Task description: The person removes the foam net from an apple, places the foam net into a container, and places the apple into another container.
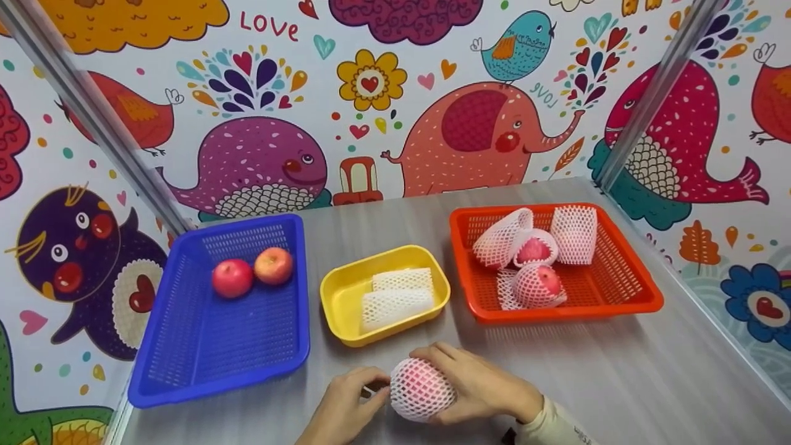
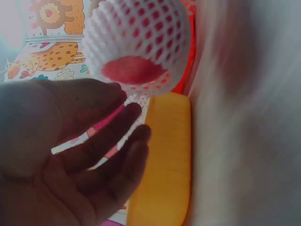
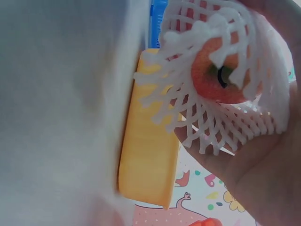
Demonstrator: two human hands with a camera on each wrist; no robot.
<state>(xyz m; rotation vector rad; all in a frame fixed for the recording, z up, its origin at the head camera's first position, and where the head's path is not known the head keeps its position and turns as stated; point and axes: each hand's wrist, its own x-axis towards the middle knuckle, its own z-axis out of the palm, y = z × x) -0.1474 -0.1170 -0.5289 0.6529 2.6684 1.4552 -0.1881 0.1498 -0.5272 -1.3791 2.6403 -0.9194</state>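
Observation:
My right hand grips a red apple wrapped in a white foam net sleeve above the near part of the table. Through the sleeve's open end, the stem side of the apple shows in the right wrist view. The other end leaves a patch of red skin bare in the left wrist view. Just left of the wrapped apple is my left hand, its fingers slightly bent and nothing between them and the thumb. Its fingertips are right at the sleeve's edge.
A blue basket at left holds two bare apples. In the yellow tray, in the middle, lie flat foam sleeves. The red basket at right contains several sleeved apples. Patterned panels enclose the table.

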